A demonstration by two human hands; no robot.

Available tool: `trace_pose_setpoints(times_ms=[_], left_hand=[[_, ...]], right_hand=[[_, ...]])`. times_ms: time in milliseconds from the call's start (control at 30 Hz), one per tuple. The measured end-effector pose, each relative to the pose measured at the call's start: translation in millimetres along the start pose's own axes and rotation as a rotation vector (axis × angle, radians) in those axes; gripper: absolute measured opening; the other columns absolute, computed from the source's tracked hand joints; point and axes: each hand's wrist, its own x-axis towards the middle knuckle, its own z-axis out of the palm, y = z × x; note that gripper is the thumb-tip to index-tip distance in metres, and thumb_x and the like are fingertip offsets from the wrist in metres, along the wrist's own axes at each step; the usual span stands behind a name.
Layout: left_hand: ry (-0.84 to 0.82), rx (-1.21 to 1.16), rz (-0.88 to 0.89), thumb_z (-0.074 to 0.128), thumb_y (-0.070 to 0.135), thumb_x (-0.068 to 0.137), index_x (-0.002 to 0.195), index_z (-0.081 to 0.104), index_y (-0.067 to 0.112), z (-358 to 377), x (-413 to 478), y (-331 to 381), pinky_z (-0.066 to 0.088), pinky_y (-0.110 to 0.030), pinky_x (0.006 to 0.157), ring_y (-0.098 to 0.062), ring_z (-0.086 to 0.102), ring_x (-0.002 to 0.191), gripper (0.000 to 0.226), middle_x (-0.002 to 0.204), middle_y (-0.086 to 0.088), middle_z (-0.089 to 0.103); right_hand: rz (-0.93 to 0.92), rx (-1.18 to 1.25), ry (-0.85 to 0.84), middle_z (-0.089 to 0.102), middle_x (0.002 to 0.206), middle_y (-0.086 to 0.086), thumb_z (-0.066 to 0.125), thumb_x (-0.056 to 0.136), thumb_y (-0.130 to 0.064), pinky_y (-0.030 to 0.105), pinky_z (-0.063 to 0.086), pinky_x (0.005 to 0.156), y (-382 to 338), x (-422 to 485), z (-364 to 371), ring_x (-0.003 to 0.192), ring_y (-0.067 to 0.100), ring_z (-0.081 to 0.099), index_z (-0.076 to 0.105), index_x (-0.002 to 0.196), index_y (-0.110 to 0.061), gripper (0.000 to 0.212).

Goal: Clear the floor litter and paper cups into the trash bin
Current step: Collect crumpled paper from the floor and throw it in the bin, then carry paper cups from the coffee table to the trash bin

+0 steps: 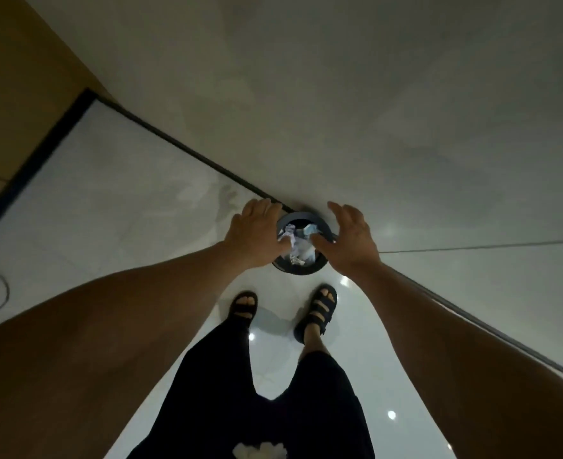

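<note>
Left hand [257,231], right hand [349,240] spread, empty, flanking round dark plastic trash bin [301,268]; crumpled white paper litter [295,243] between them, likely just dropped.

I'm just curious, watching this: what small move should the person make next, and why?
Probably lift both hands away: the left hand and right hand hover open above the trash bin, seemingly holding nothing, and crumpled paper already lies inside it.

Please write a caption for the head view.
Left hand and right hand, both open, above a trash bin of crumpled paper.
</note>
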Motion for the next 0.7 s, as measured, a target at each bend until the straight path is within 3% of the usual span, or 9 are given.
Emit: trace_pose_setpoints(times_ms=[167,333,500,700], left_hand=[[-0.064,0.176,0.245,0.055,0.051,0.087,0.148,0.022,0.016,-58,-24,45,0.027,-0.049,0.111,-0.031,0.014,0.143,0.078,0.156,-0.009,0.019],[-0.114,0.352,0.459,0.054,0.051,0.085,0.144,0.027,0.02,-71,-52,129,0.029,-0.048,0.108,-0.028,0.019,0.14,0.073,0.152,-0.006,0.025],[-0.175,0.487,0.757,0.052,0.052,0.085,0.149,0.021,0.02,-40,-111,231,0.022,-0.047,0.111,-0.026,0.013,0.143,0.078,0.157,-0.005,0.017],[-0.243,0.658,1.138,0.05,0.054,0.086,0.149,0.02,0.022,39,-251,326,0.021,-0.046,0.11,-0.025,0.011,0.144,0.077,0.158,-0.004,0.016]], right_hand=[[0.149,0.091,0.17,0.021,0.156,0.005,0.065,0.086,-0.05,0.046,0.035,0.108,-20,-76,-40,0.141,0.028,0.025,0.027,0.149,-0.033,0.075],[0.354,0.181,0.359,0.024,0.155,0.005,0.064,0.085,-0.051,0.043,0.034,0.11,1,-168,-69,0.141,0.027,0.024,0.03,0.148,-0.031,0.075],[0.617,0.273,0.537,0.022,0.155,0.003,0.061,0.086,-0.052,0.044,0.036,0.107,39,-284,-68,0.141,0.026,0.023,0.028,0.149,-0.032,0.074],[0.953,0.397,0.764,0.02,0.157,0.004,0.061,0.086,-0.052,0.045,0.037,0.109,70,-470,-20,0.142,0.027,0.023,0.026,0.15,-0.032,0.075]])
